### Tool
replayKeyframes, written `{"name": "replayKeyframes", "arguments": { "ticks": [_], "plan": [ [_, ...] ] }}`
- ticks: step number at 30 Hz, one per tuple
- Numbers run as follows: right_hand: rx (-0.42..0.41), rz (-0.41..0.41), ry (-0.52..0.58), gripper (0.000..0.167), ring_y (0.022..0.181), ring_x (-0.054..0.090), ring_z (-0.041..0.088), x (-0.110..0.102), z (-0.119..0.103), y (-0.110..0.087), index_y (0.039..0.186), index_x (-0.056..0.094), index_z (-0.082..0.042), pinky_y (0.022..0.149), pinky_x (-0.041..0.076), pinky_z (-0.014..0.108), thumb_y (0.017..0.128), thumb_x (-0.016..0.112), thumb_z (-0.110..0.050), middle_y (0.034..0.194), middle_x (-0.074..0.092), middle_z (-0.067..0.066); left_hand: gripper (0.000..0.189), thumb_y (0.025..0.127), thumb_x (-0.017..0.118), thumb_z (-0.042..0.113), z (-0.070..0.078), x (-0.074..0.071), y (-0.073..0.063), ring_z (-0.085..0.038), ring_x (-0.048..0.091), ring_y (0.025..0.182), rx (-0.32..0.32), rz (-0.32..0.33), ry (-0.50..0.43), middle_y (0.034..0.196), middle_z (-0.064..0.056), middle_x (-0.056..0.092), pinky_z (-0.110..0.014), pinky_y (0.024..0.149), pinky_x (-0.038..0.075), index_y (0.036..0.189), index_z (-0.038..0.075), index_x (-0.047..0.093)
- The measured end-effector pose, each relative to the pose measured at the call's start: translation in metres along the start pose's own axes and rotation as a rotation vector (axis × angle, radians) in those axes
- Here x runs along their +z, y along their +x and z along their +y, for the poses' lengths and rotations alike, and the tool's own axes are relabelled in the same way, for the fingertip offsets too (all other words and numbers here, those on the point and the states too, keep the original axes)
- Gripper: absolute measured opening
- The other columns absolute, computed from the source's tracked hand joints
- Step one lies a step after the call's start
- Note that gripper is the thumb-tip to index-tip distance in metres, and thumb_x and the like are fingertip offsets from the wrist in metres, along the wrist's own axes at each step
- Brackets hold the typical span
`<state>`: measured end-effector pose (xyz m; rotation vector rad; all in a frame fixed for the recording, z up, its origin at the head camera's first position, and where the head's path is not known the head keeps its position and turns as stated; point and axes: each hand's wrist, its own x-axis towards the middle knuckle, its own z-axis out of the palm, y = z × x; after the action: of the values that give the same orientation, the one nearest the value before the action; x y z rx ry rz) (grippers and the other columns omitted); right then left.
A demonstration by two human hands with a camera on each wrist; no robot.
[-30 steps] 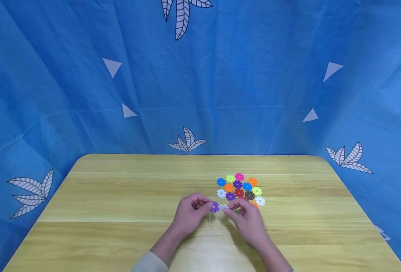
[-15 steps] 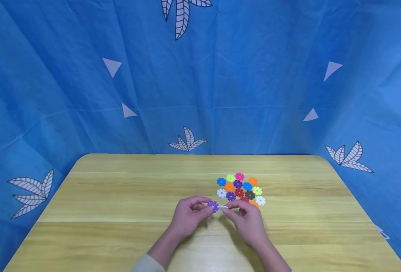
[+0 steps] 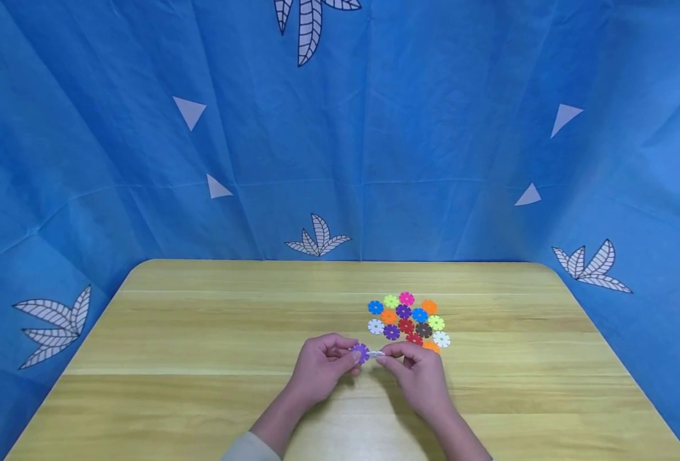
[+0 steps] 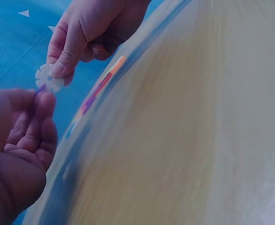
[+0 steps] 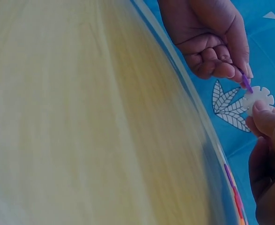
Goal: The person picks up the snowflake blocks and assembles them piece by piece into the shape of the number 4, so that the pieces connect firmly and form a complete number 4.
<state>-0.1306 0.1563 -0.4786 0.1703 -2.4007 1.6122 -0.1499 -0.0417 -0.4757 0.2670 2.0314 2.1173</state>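
Note:
Between thumb and fingers, my left hand (image 3: 324,368) pinches a purple notched disc (image 3: 361,353), its face toward the head camera. My right hand (image 3: 420,374) pinches a white notched disc (image 4: 49,78), which appears nearly edge-on in the head view. Both discs are held above the table, edge against edge and crosswise to each other. In the right wrist view the purple disc (image 5: 247,83) meets the rim of the white disc (image 5: 259,99). How deep the notches sit in each other cannot be told.
Several loose notched discs in mixed colours lie flat on the wooden table (image 3: 202,333) just beyond my right hand, among them a pink disc (image 3: 406,299) and a black disc (image 3: 423,330). A blue patterned cloth (image 3: 340,128) hangs behind the table.
The white disc has turned from showing its face to nearly edge-on in the head view. The purple disc has shifted slightly left, and both hands stay close together.

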Motion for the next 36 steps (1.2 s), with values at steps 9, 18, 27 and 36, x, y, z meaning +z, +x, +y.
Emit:
{"name": "replayKeyframes", "arguments": {
  "ticks": [9, 18, 27, 36],
  "plan": [
    [-0.035, 0.043, 0.019, 0.019, 0.05, 0.041, 0.007, 0.003, 0.0, -0.001, 0.08, 0.076, -0.019, 0.04, 0.032, 0.017, 0.077, 0.084, -0.002, 0.07, 0.066, -0.01, 0.019, 0.088, 0.069, -0.006, 0.001, 0.002, -0.001, -0.028, 0.071, 0.076, 0.011, -0.002, -0.063, 0.094, -0.016, 0.071, -0.036, 0.073, 0.061, 0.107, -0.006, 0.069],
    [-0.047, 0.08, 0.038, 0.018, 0.051, 0.042, 0.008, 0.008, -0.001, -0.002, 0.078, 0.076, -0.018, 0.042, 0.034, 0.018, 0.075, 0.084, -0.003, 0.07, 0.066, -0.01, 0.016, 0.087, 0.068, -0.009, 0.004, 0.004, -0.001, -0.03, 0.07, 0.073, 0.005, 0.027, -0.094, 0.095, -0.018, 0.071, -0.035, 0.071, 0.061, 0.103, -0.007, 0.07],
    [-0.076, 0.114, 0.003, 0.018, 0.05, 0.043, 0.007, 0.012, 0.0, -0.004, 0.078, 0.075, -0.017, 0.041, 0.036, 0.018, 0.075, 0.085, -0.002, 0.072, 0.068, -0.013, 0.011, 0.086, 0.07, -0.01, 0.0, 0.008, 0.0, -0.026, 0.069, 0.07, 0.02, 0.053, -0.112, 0.092, -0.017, 0.071, -0.035, 0.068, 0.061, 0.097, -0.007, 0.07],
    [-0.037, 0.101, 0.01, 0.014, 0.049, 0.04, 0.006, 0.013, -0.003, 0.0, 0.082, 0.076, -0.016, 0.041, 0.032, 0.016, 0.078, 0.083, -0.004, 0.071, 0.067, -0.01, 0.017, 0.088, 0.073, 0.002, 0.001, 0.008, -0.002, -0.033, 0.07, 0.075, 0.055, 0.098, 0.01, 0.087, -0.01, 0.071, -0.037, 0.068, 0.061, 0.105, 0.002, 0.072]
  ]
}}
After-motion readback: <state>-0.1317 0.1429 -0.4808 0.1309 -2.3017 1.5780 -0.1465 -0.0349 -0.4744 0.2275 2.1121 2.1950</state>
